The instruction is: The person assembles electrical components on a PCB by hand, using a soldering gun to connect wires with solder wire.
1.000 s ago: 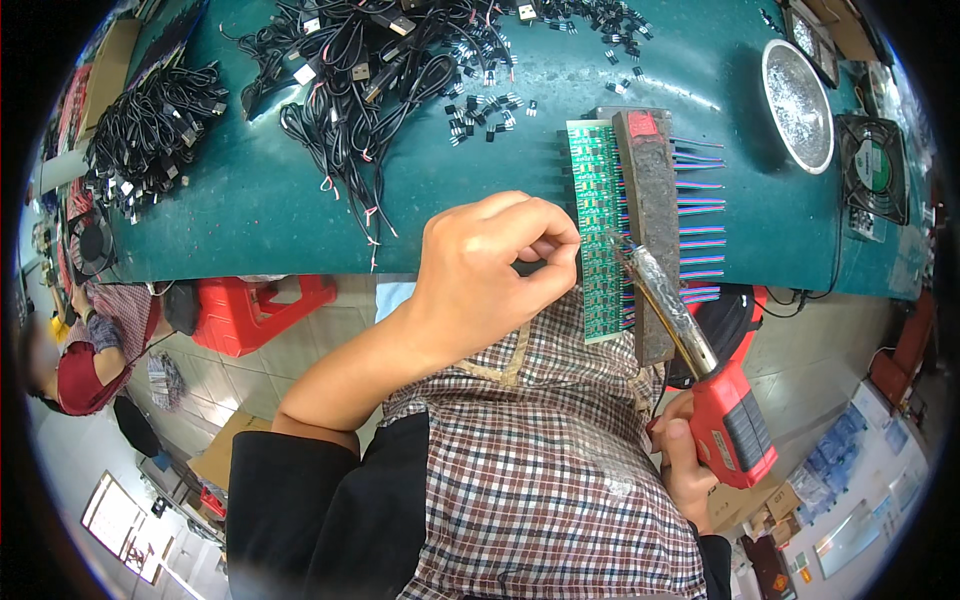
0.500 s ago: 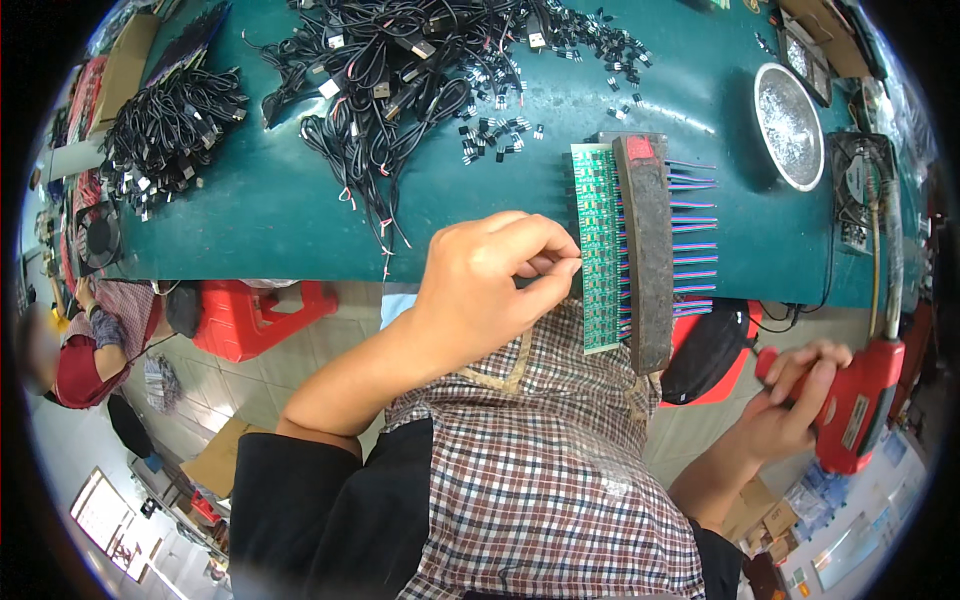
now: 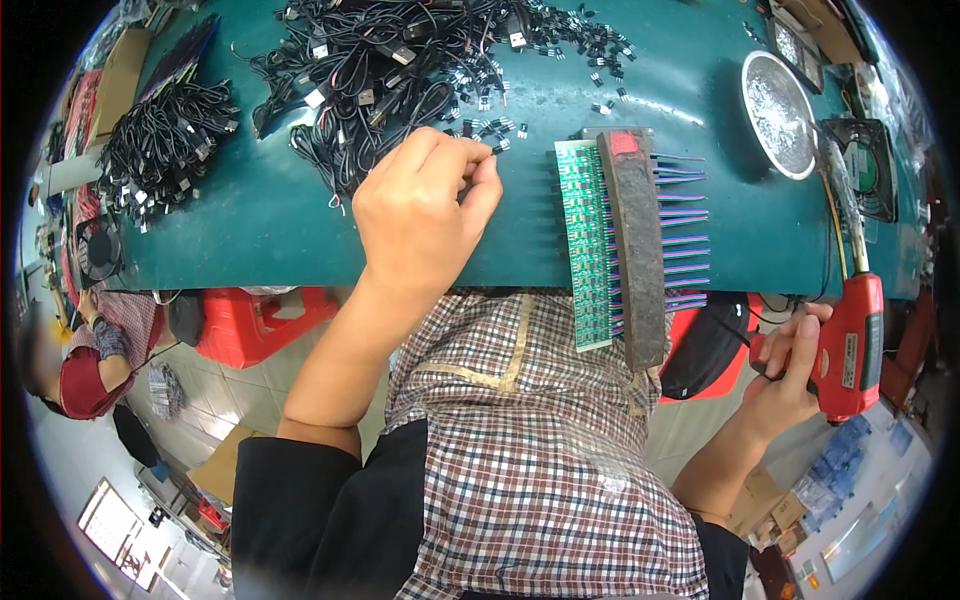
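Observation:
My left hand [image 3: 425, 205] is over the near side of the cable pile, its fingers curled into a pinch. The fingertips are close to a scatter of small black pin components [image 3: 495, 130]; whatever is between them, if anything, is hidden. My right hand [image 3: 790, 370] is wrapped round the handle of a red soldering gun [image 3: 850, 350], whose metal barrel points up toward the bowl. Between my hands lies a strip of green circuit boards [image 3: 585, 245], under or against a dark weight bar [image 3: 635, 250]. Thin coloured wires [image 3: 685, 240] stick out on the bar's right.
Black USB cables [image 3: 370, 70] are heaped at the back, with another bundle [image 3: 165, 145] to the left. A metal bowl [image 3: 780, 115] of silvery bits stands at right, beside a square fan [image 3: 870, 170]. Red stools [image 3: 250, 325] sit below the table edge; another person [image 3: 95, 360] is at far left.
My left hand has moved up and left, away from the circuit boards to the small black components. The soldering gun has come up slightly, its barrel now leaning toward the bowl.

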Demonstrator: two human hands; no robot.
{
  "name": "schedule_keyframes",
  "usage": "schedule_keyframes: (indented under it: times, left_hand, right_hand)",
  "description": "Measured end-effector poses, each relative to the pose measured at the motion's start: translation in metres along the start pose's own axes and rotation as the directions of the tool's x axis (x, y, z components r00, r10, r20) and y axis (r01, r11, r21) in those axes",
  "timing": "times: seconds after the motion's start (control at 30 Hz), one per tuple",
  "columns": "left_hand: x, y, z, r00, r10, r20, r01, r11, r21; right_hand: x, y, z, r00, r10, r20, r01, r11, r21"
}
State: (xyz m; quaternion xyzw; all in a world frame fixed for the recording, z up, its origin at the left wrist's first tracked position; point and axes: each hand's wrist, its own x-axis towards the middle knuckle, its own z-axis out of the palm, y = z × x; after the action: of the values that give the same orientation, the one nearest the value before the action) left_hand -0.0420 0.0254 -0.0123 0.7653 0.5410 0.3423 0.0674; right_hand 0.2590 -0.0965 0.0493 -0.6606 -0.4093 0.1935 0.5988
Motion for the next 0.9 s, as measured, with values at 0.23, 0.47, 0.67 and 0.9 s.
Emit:
schedule_keyframes:
  times: [0.23,0.47,0.67,0.9]
  left_hand:
    - [-0.005,0.026,-0.022,0.96,-0.229,0.161,0.273,0.898,-0.346]
    - [-0.025,0.039,-0.028,0.919,-0.151,0.364,0.338,0.779,-0.529]
    - [-0.031,0.042,-0.021,0.915,-0.111,0.387,0.335,0.743,-0.579]
    - [-0.035,0.045,-0.018,0.909,-0.102,0.404,0.348,0.719,-0.602]
  right_hand:
    - [-0.005,0.003,-0.001,0.995,0.087,-0.046,-0.088,0.996,-0.016]
    - [-0.044,-0.012,-0.01,0.979,0.161,0.122,-0.168,0.985,0.045]
    - [-0.078,-0.031,-0.021,0.915,0.292,0.278,-0.298,0.954,-0.021]
    - [-0.102,-0.033,-0.043,0.772,0.434,0.464,-0.323,0.897,-0.301]
